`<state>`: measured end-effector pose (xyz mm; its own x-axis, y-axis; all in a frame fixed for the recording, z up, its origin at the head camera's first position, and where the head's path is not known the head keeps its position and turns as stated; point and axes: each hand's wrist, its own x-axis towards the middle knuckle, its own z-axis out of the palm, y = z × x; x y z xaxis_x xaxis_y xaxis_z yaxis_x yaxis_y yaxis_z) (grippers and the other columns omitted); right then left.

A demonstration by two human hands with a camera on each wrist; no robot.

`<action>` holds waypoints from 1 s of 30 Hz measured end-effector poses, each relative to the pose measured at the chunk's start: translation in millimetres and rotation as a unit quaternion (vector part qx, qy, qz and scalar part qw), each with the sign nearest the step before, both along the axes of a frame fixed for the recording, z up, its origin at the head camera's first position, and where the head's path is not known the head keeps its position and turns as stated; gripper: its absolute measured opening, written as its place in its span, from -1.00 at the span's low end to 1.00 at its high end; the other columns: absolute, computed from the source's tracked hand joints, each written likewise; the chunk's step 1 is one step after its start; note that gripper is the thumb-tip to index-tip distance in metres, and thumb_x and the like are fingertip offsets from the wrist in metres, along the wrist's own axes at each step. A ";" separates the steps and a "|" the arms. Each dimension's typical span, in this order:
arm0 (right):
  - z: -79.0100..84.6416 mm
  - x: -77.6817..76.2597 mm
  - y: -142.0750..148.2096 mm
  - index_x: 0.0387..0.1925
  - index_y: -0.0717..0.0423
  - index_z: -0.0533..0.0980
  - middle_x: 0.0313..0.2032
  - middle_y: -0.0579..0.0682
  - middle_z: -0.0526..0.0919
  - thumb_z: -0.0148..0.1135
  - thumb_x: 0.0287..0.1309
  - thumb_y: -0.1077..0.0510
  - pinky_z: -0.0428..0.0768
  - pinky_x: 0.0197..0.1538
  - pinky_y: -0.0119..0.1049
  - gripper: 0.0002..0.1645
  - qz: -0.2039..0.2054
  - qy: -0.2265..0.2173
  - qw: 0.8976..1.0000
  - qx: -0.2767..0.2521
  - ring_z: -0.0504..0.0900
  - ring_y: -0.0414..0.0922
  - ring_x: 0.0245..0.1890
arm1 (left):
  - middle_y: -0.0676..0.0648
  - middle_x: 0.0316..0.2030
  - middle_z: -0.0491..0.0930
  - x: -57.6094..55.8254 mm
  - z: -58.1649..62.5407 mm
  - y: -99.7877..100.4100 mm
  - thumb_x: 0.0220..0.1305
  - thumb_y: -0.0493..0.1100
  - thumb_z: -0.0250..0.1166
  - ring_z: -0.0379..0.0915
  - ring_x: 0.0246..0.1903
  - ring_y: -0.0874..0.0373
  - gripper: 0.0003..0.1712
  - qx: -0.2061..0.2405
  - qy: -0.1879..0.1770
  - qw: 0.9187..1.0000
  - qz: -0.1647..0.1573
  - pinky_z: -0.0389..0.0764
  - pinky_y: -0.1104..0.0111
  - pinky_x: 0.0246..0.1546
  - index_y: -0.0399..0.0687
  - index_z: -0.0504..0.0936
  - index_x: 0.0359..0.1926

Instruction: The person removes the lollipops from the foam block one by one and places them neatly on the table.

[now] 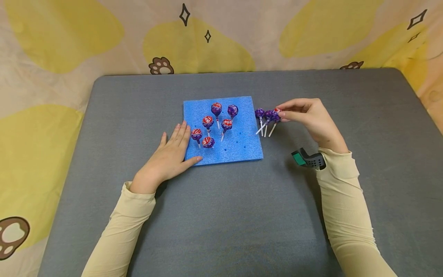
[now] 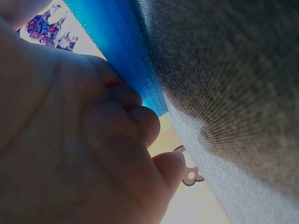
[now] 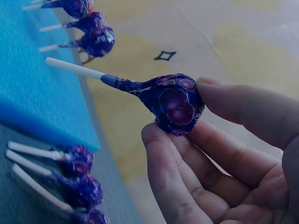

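While the left hand (image 1: 164, 156) lies flat, its fingers straight along the left edge of the blue foam board (image 1: 247, 154) and its thumb on the near corner, the right hand (image 1: 308, 117) pinches one lollipop (image 3: 180, 107) by its wrapped head, thumb and fingertips closed only as far as that ball allows. This lollipop is just beyond the board's right side, seemingly lifted; its long axis slants from the grip leftward and toward the person, so the bare stick (image 3: 74, 67) points at the board, its tip overlapping the right edge in the head view. The right hand is much the nearer to it, and the board lies between the two hands. Counted, there are ten lollipops: the held one, three loose lollipops (image 3: 81, 189) on the gray table (image 1: 207, 215) just beside the board, and six planted lollipops (image 1: 226, 124), heads up, in the foam.
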<state>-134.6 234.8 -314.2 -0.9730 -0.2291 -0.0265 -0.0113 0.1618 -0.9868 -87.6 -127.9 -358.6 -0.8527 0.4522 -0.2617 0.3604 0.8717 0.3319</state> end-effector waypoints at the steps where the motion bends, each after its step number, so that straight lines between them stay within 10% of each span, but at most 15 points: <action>1: -0.2 -0.3 1.6 -0.23 0.27 0.66 -0.32 -0.02 0.72 0.33 0.08 0.32 0.56 -0.17 -0.39 -0.82 -0.002 -0.001 1.000 0.002 0.65 -0.16 -0.38 | -0.23 0.45 -0.40 -0.1 0.0 0.0 0.31 0.28 0.03 -0.53 0.42 -0.08 0.05 0.000 0.000 1.000 0.000 -0.34 -0.13 0.31 -0.27 -0.27 0.45; 30: -36.2 -16.2 54.5 -0.29 0.22 0.68 -0.30 0.02 0.72 0.14 0.21 0.40 0.62 -0.20 -0.33 -0.80 0.022 -0.114 0.990 -0.075 0.69 -0.14 -0.33 | -0.23 0.45 -0.40 -1.4 -0.6 0.6 0.31 0.29 0.02 -0.55 0.42 -0.07 0.05 -0.003 -0.007 1.000 0.004 -0.37 -0.12 0.31 -0.28 -0.28 0.45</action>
<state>-150.8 289.3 -350.4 -0.9343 -0.2896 -0.2077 0.2117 0.0180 -0.9772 -89.0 -127.3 -359.2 -0.8523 0.4444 -0.2759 0.3497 0.8763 0.3314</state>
